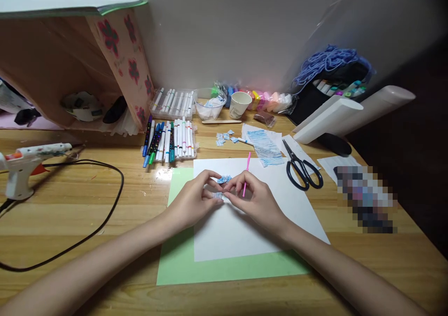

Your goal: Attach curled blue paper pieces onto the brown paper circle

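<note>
My left hand [194, 199] and my right hand [254, 197] meet over a white sheet [241, 232] that lies on a green sheet [182, 264]. Both pinch small blue-and-white paper scraps [222, 180] between their fingertips. A thin pink stick [246, 176] runs through the fingers of my right hand and pokes out toward the back. Both hands are closed in a pinch.
Black scissors [303, 171], a blue-scribbled paper [266, 145] and cut scraps [224, 137] lie behind the sheets. Several markers [170, 141] lie to the left, a glue gun [24, 164] with its black cord [105, 213] far left. A paper cup [240, 103] and bowl [209, 102] stand at the back.
</note>
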`<state>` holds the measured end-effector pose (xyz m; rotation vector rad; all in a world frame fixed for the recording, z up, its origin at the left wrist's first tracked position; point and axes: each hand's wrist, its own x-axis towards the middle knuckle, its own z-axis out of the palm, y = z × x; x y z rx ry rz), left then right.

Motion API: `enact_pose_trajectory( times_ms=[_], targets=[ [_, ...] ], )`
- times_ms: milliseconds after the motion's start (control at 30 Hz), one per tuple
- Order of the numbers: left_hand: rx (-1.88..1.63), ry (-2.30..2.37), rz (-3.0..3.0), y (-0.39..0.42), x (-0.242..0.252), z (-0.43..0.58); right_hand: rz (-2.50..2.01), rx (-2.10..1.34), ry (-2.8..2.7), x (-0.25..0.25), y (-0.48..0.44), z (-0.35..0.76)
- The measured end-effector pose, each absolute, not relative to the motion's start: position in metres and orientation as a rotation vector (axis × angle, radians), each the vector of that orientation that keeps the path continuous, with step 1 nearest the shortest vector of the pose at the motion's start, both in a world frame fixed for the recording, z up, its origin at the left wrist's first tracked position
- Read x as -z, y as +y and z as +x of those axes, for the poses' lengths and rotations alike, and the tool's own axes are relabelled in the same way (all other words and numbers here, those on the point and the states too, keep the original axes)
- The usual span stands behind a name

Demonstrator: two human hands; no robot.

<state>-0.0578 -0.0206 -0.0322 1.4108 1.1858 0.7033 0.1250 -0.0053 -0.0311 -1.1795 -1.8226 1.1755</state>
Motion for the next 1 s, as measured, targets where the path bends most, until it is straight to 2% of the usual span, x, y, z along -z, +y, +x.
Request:
enact_pose_trajectory(
  times_ms=[267,733,900,1000],
  targets=[
    [-0.797,1.194,1.454,-0.015,0.034,-0.052,-1.187,-1.143,-1.866,0.036,-0.005,0.124],
    [-0.854,1.366,1.547,-0.008,0.048,-0.054,-1.219,-0.751,-2.083,0.044,0.006,0.117],
    [-0.863,1.372,1.596,-0.006,0.046,-0.053,-0.970,-0.669,-2.083,0.037,0.005,0.131],
    [-0.866,1.376,1.621,-0.006,0.047,-0.053,-0.785,-0.815,-2.042,0.033,0.004,0.144]
  ],
)
